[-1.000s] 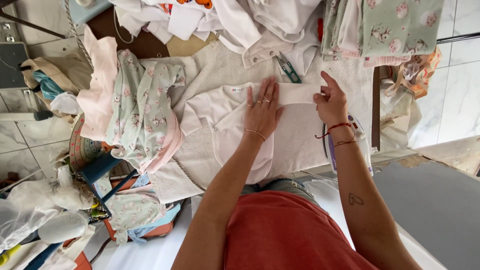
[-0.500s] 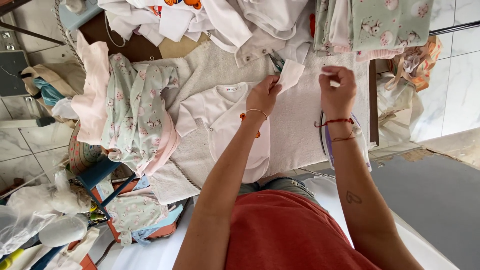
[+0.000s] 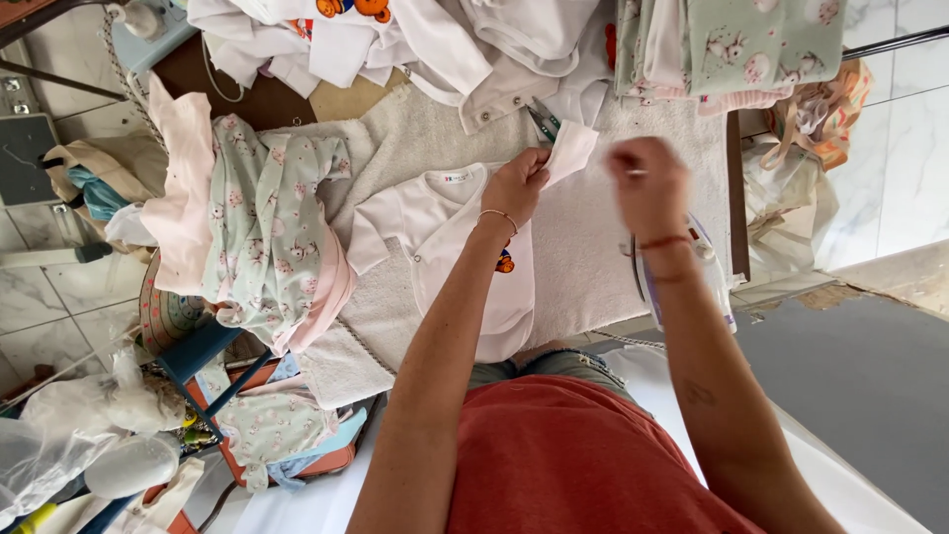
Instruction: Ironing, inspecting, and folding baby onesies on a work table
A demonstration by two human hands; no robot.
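Observation:
A small white baby bodysuit (image 3: pixel 435 222) lies flat on a beige towel-covered board (image 3: pixel 583 257). My left hand (image 3: pixel 516 183) pinches one of its sleeves (image 3: pixel 571 151) and lifts it off the cloth. My right hand (image 3: pixel 647 176) is blurred just right of that sleeve, fingers curled; whether it grips the fabric I cannot tell. Below my right wrist an iron (image 3: pixel 714 287) rests on the board.
A pile of white baby clothes (image 3: pixel 395 40) and green patterned cloth (image 3: pixel 761 40) lies at the far edge. A green floral garment (image 3: pixel 267 227) and a pink one (image 3: pixel 183 188) hang on the left. Scissors (image 3: pixel 542 119) lie near the sleeve. Bags and a blue stool crowd the floor at left.
Both hands left the flat bodysuit and moved toward the far edge. My left hand picked up the sleeve and lifted it; my right hand came in beside it.

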